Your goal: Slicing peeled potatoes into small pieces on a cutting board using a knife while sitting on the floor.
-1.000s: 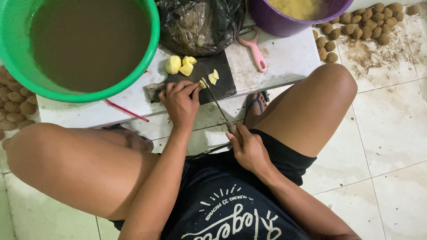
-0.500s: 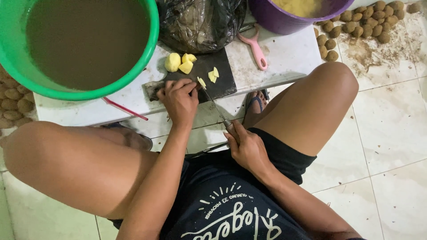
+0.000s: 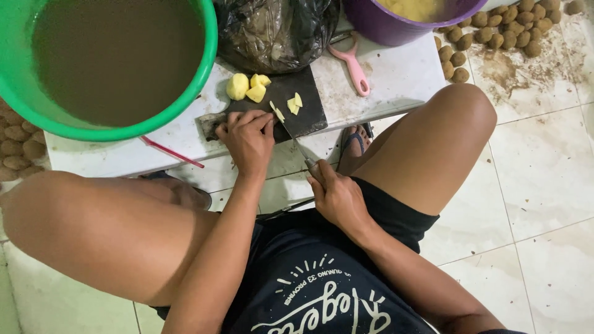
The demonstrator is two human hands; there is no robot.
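Down on a low white table, a dark cutting board serves as the landmark for everything else; the left hand lies on the board's near edge, fingers curled tight and pressing something small that cannot be made out beneath them; the right hand sits nearer the person than the board, off the table's edge, closed around the handle of a knife whose thin blade runs up onto the board and meets a small yellow slice just beside the left fingertips; two more pale yellow pieces lie toward the middle of the board, well apart from the blade; at the board's far left corner rest a peeled yellow potato and cut chunks, touching one another; a large green basin of murky brown water stands to the left of the board; a black plastic bag sits just behind it; a pink peeler lies to the board's right; a purple bucket stands beyond that; unpeeled brown potatoes are heaped on the tiled floor farther right; a red straw-like stick lies left of the board, near the basin.
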